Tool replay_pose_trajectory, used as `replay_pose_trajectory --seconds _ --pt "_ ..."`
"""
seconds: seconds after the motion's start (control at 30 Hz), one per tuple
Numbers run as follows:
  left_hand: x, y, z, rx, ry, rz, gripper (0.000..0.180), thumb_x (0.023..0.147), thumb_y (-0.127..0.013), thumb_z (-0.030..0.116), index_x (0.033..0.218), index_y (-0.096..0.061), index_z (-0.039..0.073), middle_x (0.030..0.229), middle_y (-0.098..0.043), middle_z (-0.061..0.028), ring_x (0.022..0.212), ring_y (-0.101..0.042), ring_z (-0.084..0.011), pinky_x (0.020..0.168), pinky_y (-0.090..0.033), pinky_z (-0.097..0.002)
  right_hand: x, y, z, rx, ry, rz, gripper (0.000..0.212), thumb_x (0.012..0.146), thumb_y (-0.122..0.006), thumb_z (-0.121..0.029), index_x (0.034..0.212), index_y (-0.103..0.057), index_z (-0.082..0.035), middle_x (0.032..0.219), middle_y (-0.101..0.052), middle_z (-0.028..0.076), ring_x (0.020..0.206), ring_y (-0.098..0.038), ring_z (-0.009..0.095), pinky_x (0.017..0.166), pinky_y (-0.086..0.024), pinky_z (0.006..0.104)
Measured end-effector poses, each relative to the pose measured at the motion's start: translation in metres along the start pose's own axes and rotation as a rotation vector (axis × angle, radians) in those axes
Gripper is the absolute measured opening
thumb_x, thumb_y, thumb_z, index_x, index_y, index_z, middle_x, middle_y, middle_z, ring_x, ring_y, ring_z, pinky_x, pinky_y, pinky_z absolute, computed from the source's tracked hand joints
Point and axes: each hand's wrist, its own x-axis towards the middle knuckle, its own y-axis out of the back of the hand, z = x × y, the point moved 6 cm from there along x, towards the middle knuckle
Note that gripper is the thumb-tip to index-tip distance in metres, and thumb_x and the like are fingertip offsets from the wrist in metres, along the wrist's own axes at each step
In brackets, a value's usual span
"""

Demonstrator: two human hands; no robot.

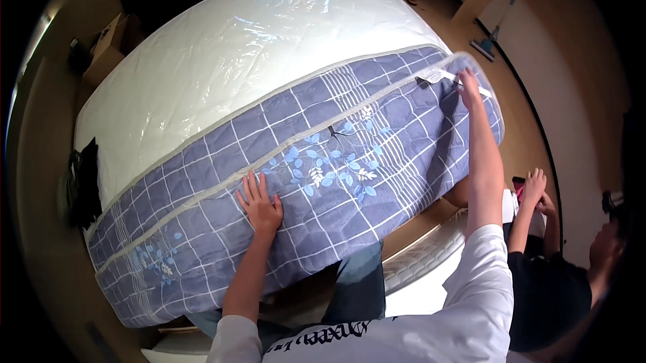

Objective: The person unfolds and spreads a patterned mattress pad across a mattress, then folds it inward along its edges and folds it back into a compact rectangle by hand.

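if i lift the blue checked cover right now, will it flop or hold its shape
The blue checked cover will likely flop, given the soft shadowed folds near the right hand. It may feel somewhat bulky, since its surface looks quilted and it spans the bed's length. It could slide easily, as the mattress beneath has a shiny plastic-like wrap.

Left hand (261, 209) flat (fingers (253, 187) spread); right hand (469, 87) outstretched.
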Motion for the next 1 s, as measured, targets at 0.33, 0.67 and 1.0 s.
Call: replay_pose_trajectory --seconds 0.33,0.67,1.0 --pt "0.012 0.031 -0.034 -0.259 -0.08 -0.077 0.054 0.077 -0.055 0.02 0.125 -0.039 0.004 0.132 -0.035 -0.0173 0.121 -0.032 -0.0344 0.1 -0.023 -0.0455 -0.105 -0.072 0.045 -1.372 0.598 -0.015 0.046 0.076 -0.054 -0.013 0.121 -0.048 -0.011 0.115 -0.051 0.017 0.099 -0.051 0.035 0.082 -0.043 0.0405" --pt "-0.011 0.109 -0.264 -0.005 0.061 -0.411 0.041 0.072 -0.064 0.022 0.106 -0.054 0.002 0.1 -0.056 -0.0159 0.093 -0.053 -0.0342 0.082 -0.039 -0.0383 -0.082 -0.137 0.043 -1.238 0.481 -0.617 0.032 0.076 -0.062 -0.018 0.105 -0.053 -0.009 0.095 -0.061 0.018 0.09 -0.057 0.034 0.076 -0.045 0.0396" --pt "0.079 0.181 -0.32 -0.247 0.22 0.044 0.029 0.082 -0.056 0.012 0.108 -0.053 -0.002 0.1 -0.056 -0.0147 0.084 -0.052 -0.0225 0.071 -0.043 -0.0323 -0.078 -0.169 -0.02 -0.973 0.726 -0.243 0.03 0.078 -0.058 -0.019 0.105 -0.049 -0.01 0.091 -0.059 0.021 0.089 -0.056 0.036 0.073 -0.044 0.0423"
